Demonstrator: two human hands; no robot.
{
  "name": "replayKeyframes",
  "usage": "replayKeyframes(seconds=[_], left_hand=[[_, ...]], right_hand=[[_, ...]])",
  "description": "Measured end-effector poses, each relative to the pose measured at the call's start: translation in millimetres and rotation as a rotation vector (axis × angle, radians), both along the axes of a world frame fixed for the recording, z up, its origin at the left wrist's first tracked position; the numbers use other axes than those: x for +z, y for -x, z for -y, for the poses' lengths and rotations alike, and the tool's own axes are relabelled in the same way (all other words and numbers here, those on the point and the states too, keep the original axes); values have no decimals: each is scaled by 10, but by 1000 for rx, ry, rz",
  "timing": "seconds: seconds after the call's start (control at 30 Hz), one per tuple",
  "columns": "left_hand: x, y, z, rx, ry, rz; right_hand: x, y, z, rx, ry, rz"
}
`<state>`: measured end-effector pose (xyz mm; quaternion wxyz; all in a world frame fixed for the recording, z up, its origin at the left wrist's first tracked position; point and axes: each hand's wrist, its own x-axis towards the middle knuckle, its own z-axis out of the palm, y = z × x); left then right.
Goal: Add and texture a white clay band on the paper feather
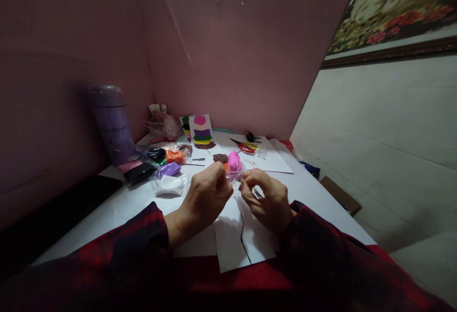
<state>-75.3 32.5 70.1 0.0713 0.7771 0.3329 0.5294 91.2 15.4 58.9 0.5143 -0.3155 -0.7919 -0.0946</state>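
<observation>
Both my hands are raised over the middle of the table, close together. Between them is a clear plastic packet of bright pink clay (234, 163). My left hand (207, 190) is closed in a fist at the packet's near left edge. My right hand (267, 198) pinches the near right edge of the plastic between thumb and fingertips. Below lies a white sheet (228, 243) with a dark curved line on it. Just beyond the hands sits a brown, rough-textured lump (220, 158), with something orange partly hidden beside it.
Several clay packets lie at the left, among them white (170, 185), purple (169, 169), orange (174, 155) and black (139, 173). A purple bottle (112, 126) stands behind them. Red-handled scissors (246, 147) and a colour-striped card (202, 131) are at the back, before a pink panel (228, 64).
</observation>
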Motion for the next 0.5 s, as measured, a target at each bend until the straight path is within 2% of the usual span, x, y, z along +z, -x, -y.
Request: replayKeyframes(seconds=[0.13,0.23,0.37,0.5], left_hand=[[-22,9,-8,-42,3,16],[-22,-3,9,-69,-40,6],[-26,-17,49,-136,-134,-22],[-36,-10,75,-218,-181,-10]], right_hand=[[-7,-39,-31,-6,-83,121],[3,-39,-12,-40,-70,162],[6,2,14,-25,-70,145],[-7,23,-20,62,-27,40]])
